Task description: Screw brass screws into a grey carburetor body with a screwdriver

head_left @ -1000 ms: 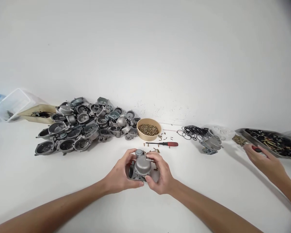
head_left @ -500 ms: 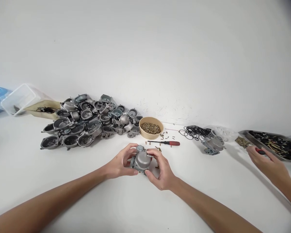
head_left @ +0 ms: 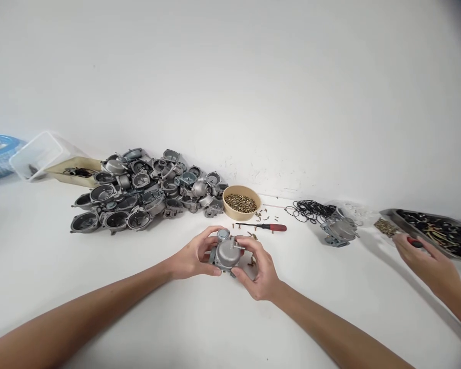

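Observation:
A grey metal carburetor [head_left: 229, 254] is between my two hands, low over the white table, its domed bowl facing up. From its left side my left hand [head_left: 194, 256] grips it, thumb low at the front and fingers round the back. On the opposite side my right hand [head_left: 258, 269] holds it, fingers near the thin spout on the dome and thumb at the front edge. A few brass screws [head_left: 252, 236] lie just behind my right hand. Beyond them rests a screwdriver [head_left: 272, 227] with a red and black handle. The carburetor's underside is hidden.
Many grey carburetor bodies [head_left: 138, 192] are heaped at the left. Behind my hands stands a round tub [head_left: 241, 214] of screws. Black rubber rings [head_left: 311, 210], another carburetor [head_left: 340, 231] and a metal tray [head_left: 392, 218] are rightward. A co-worker's hand [head_left: 426, 261] holds a red-handled tool.
The view has shifted slightly, so the table things appear a little further right. Both my hands keep hold of the carburetor, which seems turned slightly. The co-worker's hand stays near the tray.

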Motion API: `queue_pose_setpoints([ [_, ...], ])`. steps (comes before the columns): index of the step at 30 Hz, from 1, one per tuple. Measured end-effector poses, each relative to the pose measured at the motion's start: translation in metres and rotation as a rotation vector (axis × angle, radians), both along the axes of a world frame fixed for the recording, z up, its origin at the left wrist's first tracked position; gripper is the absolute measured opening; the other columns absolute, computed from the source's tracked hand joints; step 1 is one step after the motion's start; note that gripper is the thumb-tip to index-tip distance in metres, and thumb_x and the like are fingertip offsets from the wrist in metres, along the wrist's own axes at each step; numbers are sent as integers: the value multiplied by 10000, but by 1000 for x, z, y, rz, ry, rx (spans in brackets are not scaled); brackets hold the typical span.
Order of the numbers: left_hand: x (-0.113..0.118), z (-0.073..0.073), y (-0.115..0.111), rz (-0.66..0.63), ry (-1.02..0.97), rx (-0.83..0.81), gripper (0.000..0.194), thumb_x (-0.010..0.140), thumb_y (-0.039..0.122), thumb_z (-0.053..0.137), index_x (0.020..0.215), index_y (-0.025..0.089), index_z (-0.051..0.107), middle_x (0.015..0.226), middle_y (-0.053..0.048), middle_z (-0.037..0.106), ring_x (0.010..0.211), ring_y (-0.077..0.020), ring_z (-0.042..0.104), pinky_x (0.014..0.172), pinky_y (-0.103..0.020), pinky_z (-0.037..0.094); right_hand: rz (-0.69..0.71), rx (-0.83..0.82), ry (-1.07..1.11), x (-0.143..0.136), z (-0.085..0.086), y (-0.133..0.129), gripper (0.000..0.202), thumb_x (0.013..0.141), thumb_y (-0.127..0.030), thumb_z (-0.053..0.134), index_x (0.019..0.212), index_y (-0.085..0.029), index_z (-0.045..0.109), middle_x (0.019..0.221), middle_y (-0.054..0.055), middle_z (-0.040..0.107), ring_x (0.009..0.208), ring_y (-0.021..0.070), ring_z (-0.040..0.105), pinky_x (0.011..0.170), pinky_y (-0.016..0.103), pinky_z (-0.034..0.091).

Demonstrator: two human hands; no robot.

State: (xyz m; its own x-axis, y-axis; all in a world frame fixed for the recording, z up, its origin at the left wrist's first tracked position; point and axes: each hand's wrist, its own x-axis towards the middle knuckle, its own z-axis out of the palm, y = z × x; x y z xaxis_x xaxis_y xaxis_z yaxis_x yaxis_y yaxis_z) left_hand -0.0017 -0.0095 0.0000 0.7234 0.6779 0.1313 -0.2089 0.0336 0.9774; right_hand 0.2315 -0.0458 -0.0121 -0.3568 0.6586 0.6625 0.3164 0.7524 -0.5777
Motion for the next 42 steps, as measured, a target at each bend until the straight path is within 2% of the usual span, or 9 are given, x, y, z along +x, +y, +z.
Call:
queue_pose_setpoints([
  [7,0,1,1,5,31,20,910,725,273,890,1486,262,390,1326,-156,607,1236,-315,595,884,-401,551,37,62,-18,0,5,-1,543,856,-253,643,1366,-226,459,1223,151,576,1118,300,594,882,470,561],
  [11,0,1,1,-25,5,34,937,770,306,851,1561,256,352,1448,-169,539,1334,-344,523,984,-463,525,54,62,5,0,10,-1,432,911,-294,554,1329,-203,493,1182,151,577,1088,296,583,838,465,548],
  [15,-1,-4,3,-67,-28,42,839,820,320,798,1559,258,404,1501,-128,522,1385,-372,476,1070,-527,472,-186,10,92,13,12,16,154,981,-264,483,1072,-198,587,1014,97,606,934,226,611,757,374,530],
  [17,-2,-10,6,-74,-25,15,750,843,293,767,1528,279,462,1486,-105,551,1358,-364,513,1076,-526,470,-348,-34,-19,25,12,31,92,956,-248,532,941,-196,606,956,69,617,829,193,610,728,350,509],
  [20,-3,-19,10,-75,-38,2,671,857,259,731,1492,302,518,1541,-78,504,1392,-347,492,1148,-532,397,-446,-157,-297,45,11,49,102,916,-253,580,947,-195,658,998,56,646,702,155,610,698,348,509],
  [24,-3,-23,15,-71,-43,56,579,873,264,692,1441,285,585,1593,-58,433,1461,-356,401,1222,-559,268,-424,-175,-493,61,11,55,188,904,-309,622,1030,-207,718,1047,75,654,758,177,630,742,377,535],
  [30,-3,-23,17,-110,-81,40,572,871,215,683,1434,281,598,1615,-60,394,1464,-386,369,1223,-554,236,-301,-252,-548,71,15,56,287,908,-298,640,1169,-238,743,1126,100,641,813,174,626,708,316,531],
  [36,-2,-18,15,-101,-142,0,532,875,249,691,1403,250,630,1574,-82,459,1456,-392,378,1218,-543,236,-294,-242,-433,67,8,59,191,946,-224,575,974,-212,763,995,76,663,800,176,627,765,323,524],
  [42,-2,-12,12,-84,-140,-103,515,888,307,682,1394,224,636,1555,-114,483,1398,-379,463,1144,-517,356,-345,-301,-505,60,13,59,97,924,-182,608,874,-188,692,944,49,625,785,164,608,788,314,510],
])
